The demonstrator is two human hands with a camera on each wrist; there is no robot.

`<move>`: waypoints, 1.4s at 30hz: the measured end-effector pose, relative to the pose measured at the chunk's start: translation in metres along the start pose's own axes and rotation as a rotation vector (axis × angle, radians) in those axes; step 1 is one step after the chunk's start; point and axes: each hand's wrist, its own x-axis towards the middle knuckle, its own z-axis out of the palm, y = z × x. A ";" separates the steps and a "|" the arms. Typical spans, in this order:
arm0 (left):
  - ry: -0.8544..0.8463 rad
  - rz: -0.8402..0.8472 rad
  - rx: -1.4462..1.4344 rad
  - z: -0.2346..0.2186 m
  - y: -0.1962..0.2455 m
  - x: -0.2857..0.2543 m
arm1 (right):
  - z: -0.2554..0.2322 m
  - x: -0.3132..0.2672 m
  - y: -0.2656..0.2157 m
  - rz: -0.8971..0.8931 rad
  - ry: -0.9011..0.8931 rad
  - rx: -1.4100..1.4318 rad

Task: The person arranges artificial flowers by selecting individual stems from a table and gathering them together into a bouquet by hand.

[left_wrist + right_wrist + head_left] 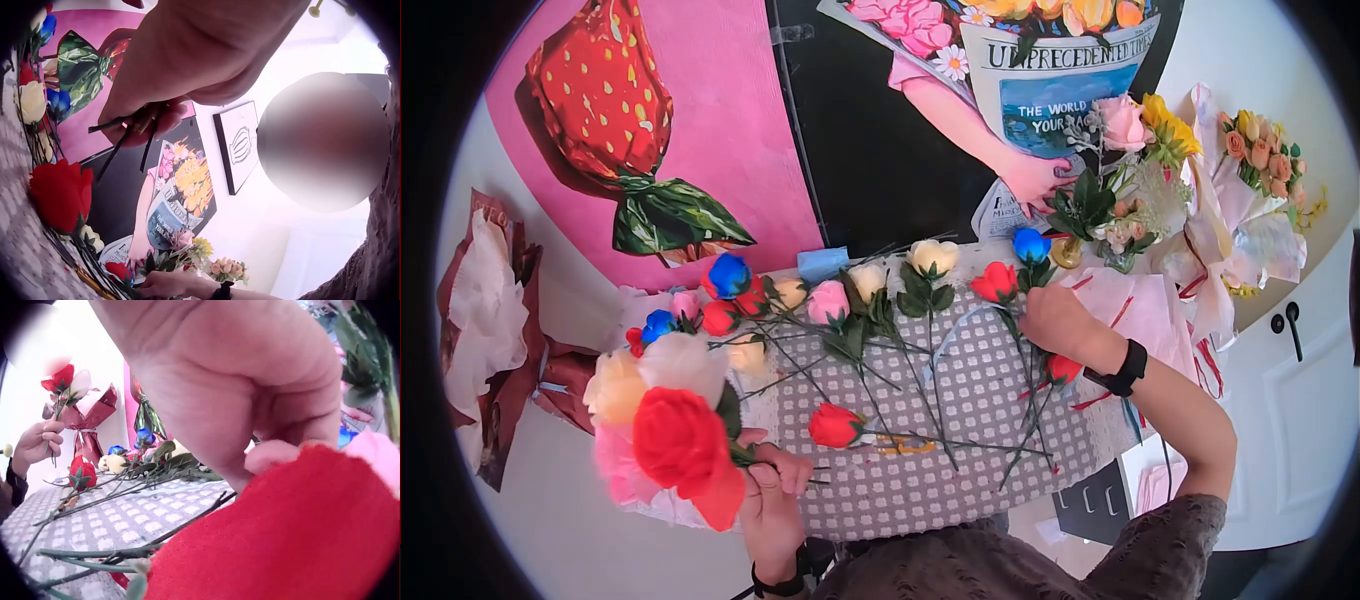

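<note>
In the head view my left hand grips the stems of a small bunch with a red rose, white, cream and pink blooms. Dark stem ends poke out beneath my left hand in the left wrist view. My right hand is at the far right of the table, its fingers curled at the leaves just below a blue rose; its fingertips are partly hidden. A red rose lies beside it. Close under my right hand, a large red bloom fills the right wrist view.
More roses lie on the checked cloth, including a red one, a pink one and cream ones. Wrapped bouquets stand at the right, with pink paper near my right arm. Dark red wrapping is at the left.
</note>
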 end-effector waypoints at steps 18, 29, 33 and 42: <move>-0.142 -0.211 0.058 -0.003 -0.006 0.007 | -0.052 -0.014 -0.020 0.594 0.046 1.624; -0.256 -0.095 0.468 -0.017 -0.014 0.000 | -0.122 -0.050 -0.102 -0.013 0.341 1.191; -0.356 -0.342 0.217 -0.017 0.000 -0.004 | -0.113 -0.049 -0.155 -0.417 0.273 1.093; -0.300 -0.286 0.186 -0.026 -0.004 -0.022 | -0.067 -0.042 -0.182 -0.680 0.147 0.900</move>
